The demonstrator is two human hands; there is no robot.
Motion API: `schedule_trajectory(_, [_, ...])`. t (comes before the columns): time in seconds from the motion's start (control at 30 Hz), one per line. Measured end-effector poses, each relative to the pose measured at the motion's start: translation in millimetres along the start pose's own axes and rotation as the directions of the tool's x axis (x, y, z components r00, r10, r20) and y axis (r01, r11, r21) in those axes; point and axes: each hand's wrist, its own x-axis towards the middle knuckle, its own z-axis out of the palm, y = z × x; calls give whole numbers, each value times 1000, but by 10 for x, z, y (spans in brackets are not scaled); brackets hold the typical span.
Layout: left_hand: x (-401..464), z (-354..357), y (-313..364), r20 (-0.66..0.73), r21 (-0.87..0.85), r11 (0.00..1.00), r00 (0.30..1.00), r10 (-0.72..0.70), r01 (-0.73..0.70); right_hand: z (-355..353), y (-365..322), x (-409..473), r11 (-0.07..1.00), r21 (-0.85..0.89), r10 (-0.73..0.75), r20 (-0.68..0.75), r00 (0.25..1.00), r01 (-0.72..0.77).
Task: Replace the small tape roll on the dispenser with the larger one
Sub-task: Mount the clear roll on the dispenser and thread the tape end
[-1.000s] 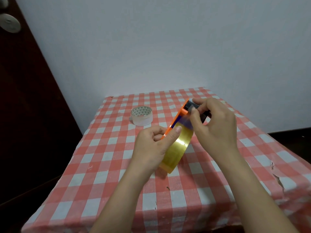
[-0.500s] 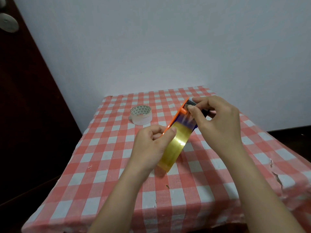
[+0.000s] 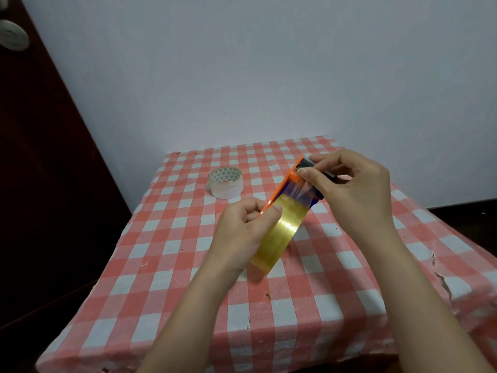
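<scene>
The large yellowish tape roll (image 3: 277, 235) sits in the orange dispenser (image 3: 285, 185), held tilted above the table. My left hand (image 3: 242, 232) grips the roll and the dispenser's near end, thumb on the roll's edge. My right hand (image 3: 352, 189) pinches the clear tape end at the dispenser's far, dark cutter end, thumb and forefinger together. A stretch of clear tape spans from the roll to those fingers. The small white tape roll (image 3: 225, 183) lies flat on the table, behind and left of my hands.
A table with a red-and-white checked cloth (image 3: 166, 265) stands against a white wall. A dark wooden door (image 3: 40, 157) is at the left. The cloth is torn near the right edge.
My right hand has shifted slightly up and away along the dispenser, drawing the clear tape end toward the cutter. The left hand holds its grip almost unmoved.
</scene>
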Motion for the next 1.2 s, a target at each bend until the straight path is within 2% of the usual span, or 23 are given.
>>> schedule_trajectory(0.73, [-32, -59, 52, 12, 60, 998, 1000, -15, 14, 25, 22, -21, 994, 46, -98, -84, 992, 102])
schedule_trajectory(1.0, [-30, -71, 47, 32, 28, 999, 999, -23, 22, 32, -6, -25, 998, 32, -59, -91, 994, 62])
schedule_trajectory(1.2, [-50, -42, 24, 3, -23, 1000, 1000, 5, -5, 5, -44, -21, 999, 22, -47, -38, 998, 48])
